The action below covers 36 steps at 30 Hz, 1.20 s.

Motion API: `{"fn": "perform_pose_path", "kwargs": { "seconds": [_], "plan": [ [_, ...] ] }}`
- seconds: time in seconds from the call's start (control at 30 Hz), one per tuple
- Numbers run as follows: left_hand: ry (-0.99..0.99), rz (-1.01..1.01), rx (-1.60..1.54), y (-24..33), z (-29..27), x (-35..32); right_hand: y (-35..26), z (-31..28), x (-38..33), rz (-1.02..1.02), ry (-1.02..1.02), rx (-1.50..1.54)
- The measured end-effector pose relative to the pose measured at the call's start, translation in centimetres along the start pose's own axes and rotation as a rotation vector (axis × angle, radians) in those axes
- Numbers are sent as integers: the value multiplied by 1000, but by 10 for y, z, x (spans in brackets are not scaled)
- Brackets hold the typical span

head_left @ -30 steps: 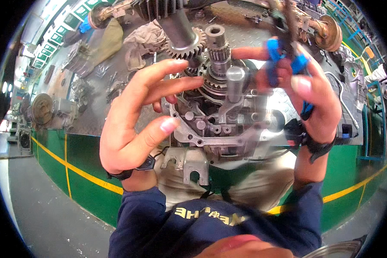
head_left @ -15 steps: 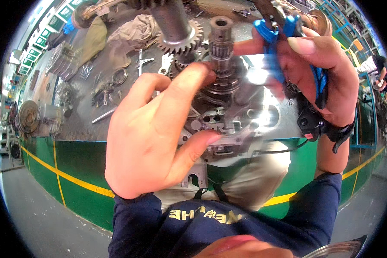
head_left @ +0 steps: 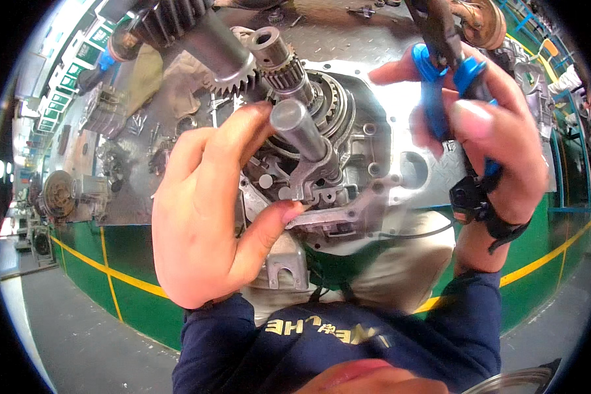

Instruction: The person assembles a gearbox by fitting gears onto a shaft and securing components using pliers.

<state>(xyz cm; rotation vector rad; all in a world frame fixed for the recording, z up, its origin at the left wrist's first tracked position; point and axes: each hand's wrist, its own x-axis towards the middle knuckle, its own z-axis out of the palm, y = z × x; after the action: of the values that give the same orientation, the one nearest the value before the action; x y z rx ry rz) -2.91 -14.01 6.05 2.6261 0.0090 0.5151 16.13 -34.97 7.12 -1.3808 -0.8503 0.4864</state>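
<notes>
A grey metal gearbox housing (head_left: 364, 141) with gears and shafts lies on the workbench in front of me. My left hand (head_left: 207, 210) reaches into it, fingers closed around a smooth steel shaft (head_left: 302, 131) with a fork-shaped part at its base. A splined gear shaft (head_left: 279, 59) stands just behind it. My right hand (head_left: 499, 141) is at the upper right, gripping blue-handled pliers (head_left: 443, 72) whose dark jaws point up and away from the housing. A dark strap wraps my right wrist.
A long toothed gear shaft (head_left: 190, 33) lies at the upper left. Loose small metal parts and a rag (head_left: 157, 85) are scattered over the steel benchtop. The bench front is green with a yellow stripe (head_left: 111, 276). Grey floor lies below.
My left hand has moved right and closed on the smooth shaft. The view has drawn closer to the housing. The right hand keeps the pliers raised.
</notes>
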Motion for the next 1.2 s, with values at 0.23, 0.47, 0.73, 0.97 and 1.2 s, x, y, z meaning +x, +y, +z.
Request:
{"fn": "perform_pose_path", "kwargs": {
  "seconds": [0.23, 0.47, 0.73, 0.97, 1.2],
  "plan": [
    [-68, -18, 45, 9, -8, 2, 16, -24, -12, -465, 106, -958],
    [-48, 35, 84, 7, -14, 1, 5, -24, -12, -536, -18, -1131],
    [-28, 39, 135, 9, -14, -3, -26, -4, 1, -607, -97, -1265],
    [-22, -2, 126, 12, -10, 1, -49, -3, 8, -625, -210, -1421],
    [40, 22, 120, 3, 0, -1, -54, 6, 15, -668, -265, -1569]
  ]
}}
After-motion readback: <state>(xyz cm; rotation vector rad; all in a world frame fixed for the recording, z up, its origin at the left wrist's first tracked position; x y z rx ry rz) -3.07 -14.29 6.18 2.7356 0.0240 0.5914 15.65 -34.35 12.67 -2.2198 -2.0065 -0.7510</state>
